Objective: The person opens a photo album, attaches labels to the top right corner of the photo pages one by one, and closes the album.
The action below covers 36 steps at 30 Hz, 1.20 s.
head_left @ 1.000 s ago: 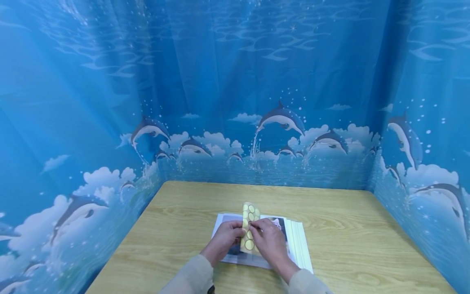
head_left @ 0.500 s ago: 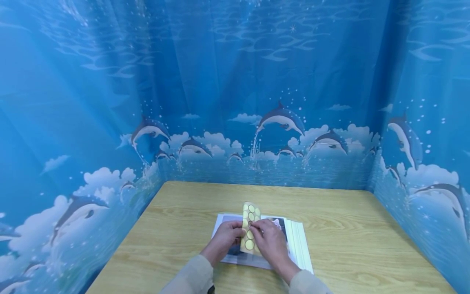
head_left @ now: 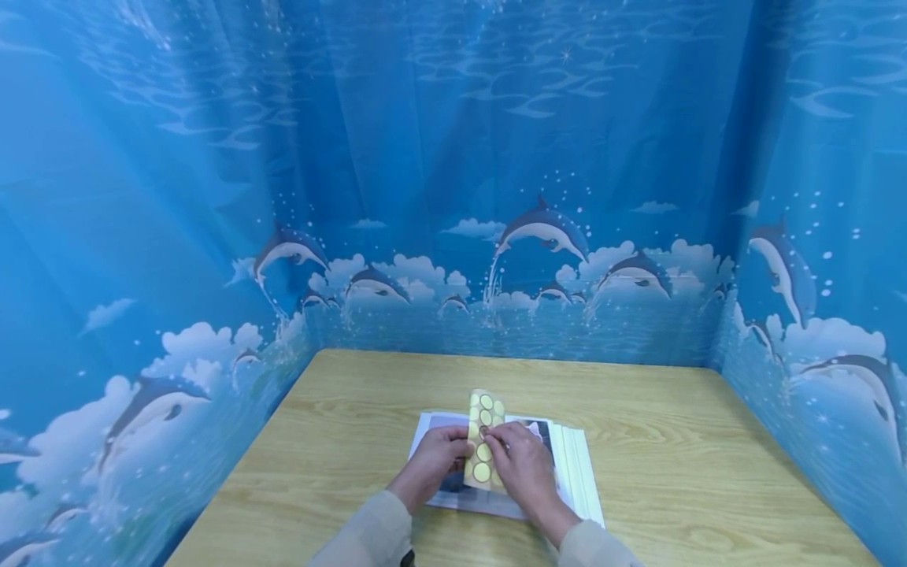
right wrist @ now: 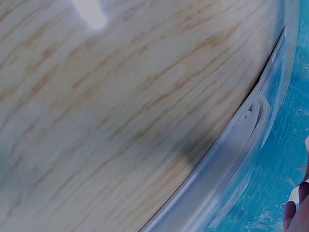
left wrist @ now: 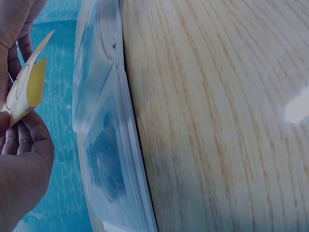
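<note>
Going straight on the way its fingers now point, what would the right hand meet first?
The sheet of round yellow stickers: the fingertips of the right hand are at its face, apparently touching, though exact contact is unclear. Beyond it, the left hand seems next.

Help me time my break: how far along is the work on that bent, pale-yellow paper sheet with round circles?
Looks done: the open white paper book lies on the brown wooden table. In hand: the left hand grips the sheet; the right hand seems to pick at one circle. Probably left: lifting that circle; other yellow circles sit on the sheet.
</note>
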Available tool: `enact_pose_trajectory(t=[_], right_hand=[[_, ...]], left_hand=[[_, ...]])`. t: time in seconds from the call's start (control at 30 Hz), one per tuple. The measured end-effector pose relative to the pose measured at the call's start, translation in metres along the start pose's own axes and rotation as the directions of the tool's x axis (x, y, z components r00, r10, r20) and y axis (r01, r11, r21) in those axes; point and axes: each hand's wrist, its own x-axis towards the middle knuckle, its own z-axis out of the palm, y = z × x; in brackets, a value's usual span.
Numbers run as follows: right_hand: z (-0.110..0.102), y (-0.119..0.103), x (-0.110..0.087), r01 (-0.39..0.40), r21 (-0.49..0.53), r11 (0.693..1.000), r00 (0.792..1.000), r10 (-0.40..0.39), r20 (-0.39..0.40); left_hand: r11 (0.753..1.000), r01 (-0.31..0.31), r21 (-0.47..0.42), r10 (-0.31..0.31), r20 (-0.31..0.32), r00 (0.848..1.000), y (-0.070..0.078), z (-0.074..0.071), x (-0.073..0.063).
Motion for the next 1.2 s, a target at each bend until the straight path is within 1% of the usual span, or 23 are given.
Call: enact_pose_trajectory(t=[0.13,0.27,0.37,0.5,0.7,0.9,1.0,1.13,1.2], right_hand=[[-0.0003,0.0012,0.0000,0.010,-0.003,1.000,1.000,-0.010,-0.007],[-0.0005,0.0020,-0.0001,0.031,0.002,1.000,0.999,-0.031,-0.034],[-0.0007,0.0020,0.0001,0.028,0.019,0.999,0.999,-0.027,-0.040],[-0.0015,0.0021,0.0006,-0.025,0.057,0.998,1.000,0.026,-0.015],[-0.0041,0.0009,0.0031,-0.112,0.115,0.987,0.994,0.111,0.021],[-0.0067,0.0006,0.0061,-0.232,0.183,0.955,0.973,0.231,0.024],[-0.0085,0.0021,0.0075,-0.257,0.226,0.940,0.965,0.264,0.001],[-0.0090,0.0063,0.0092,-0.305,0.269,0.914,0.946,0.324,-0.025],[-0.0090,0.0084,0.0096,-0.326,0.284,0.902,0.938,0.347,-0.024]], left_hand=[[1.000,0.003,0.007,-0.003,0.002,1.000,0.0001,-0.0006,0.0003],[1.000,0.014,0.010,-0.014,0.000,1.000,-0.0004,-0.0013,0.0010],[1.000,0.026,0.010,-0.026,-0.004,1.000,-0.0010,-0.0019,0.0016],[0.999,0.035,0.009,-0.035,-0.005,0.999,-0.0015,-0.0025,0.0012],[1.000,0.023,-0.002,-0.023,0.001,1.000,-0.0031,-0.0034,0.0006],[1.000,0.025,-0.006,-0.025,-0.006,1.000,-0.0039,-0.0046,0.0002],[1.000,0.024,-0.007,-0.024,-0.008,1.000,-0.0043,-0.0056,-0.0002],[1.000,0.018,-0.013,-0.018,-0.022,1.000,-0.0064,-0.0078,0.0002],[1.000,0.012,-0.017,-0.012,-0.031,0.999,-0.0072,-0.0091,0.0005]])
